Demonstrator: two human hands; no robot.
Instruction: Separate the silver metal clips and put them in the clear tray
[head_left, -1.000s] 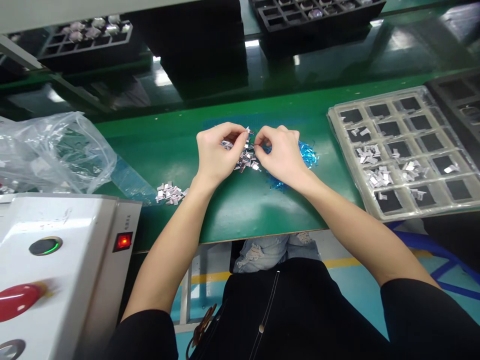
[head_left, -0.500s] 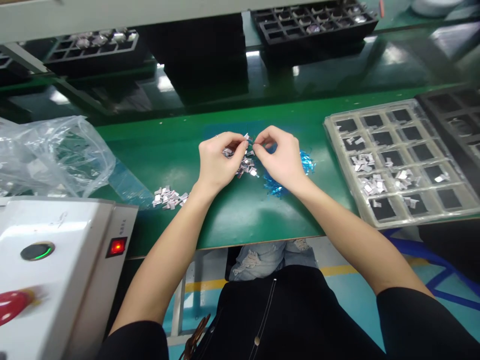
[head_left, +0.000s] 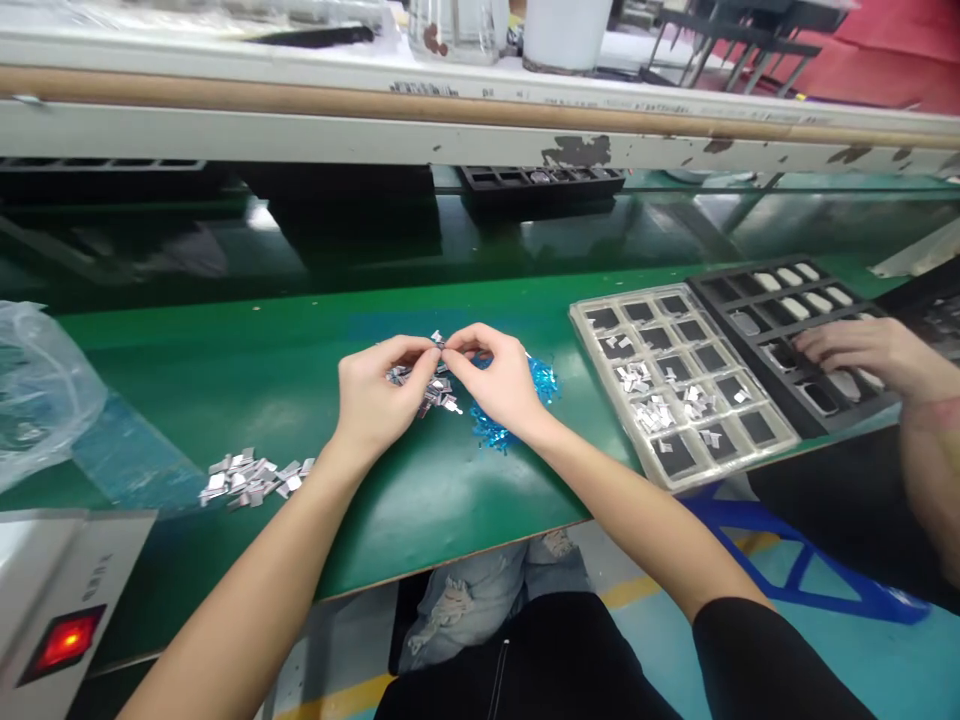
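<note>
With both grips pinched on one small silver metal clip [head_left: 439, 343], left hand [head_left: 373, 395] steadies and right hand [head_left: 501, 385] works it above the loose silver clip pile [head_left: 429, 390] on the green surface [head_left: 262, 390].

A clear compartment tray [head_left: 679, 390] dotted with small silver pieces lies on the green desk [head_left: 225, 400], well right of the hands, touching a black tray [head_left: 787, 310] where a co-worker's hand [head_left: 862, 350] rests. Far left sit a crumpled plastic bag [head_left: 37, 385] and a white machine with a lit red switch [head_left: 67, 640]. Beyond the hands, another black tray [head_left: 540, 180] sits under a shelf [head_left: 450, 110].
</note>
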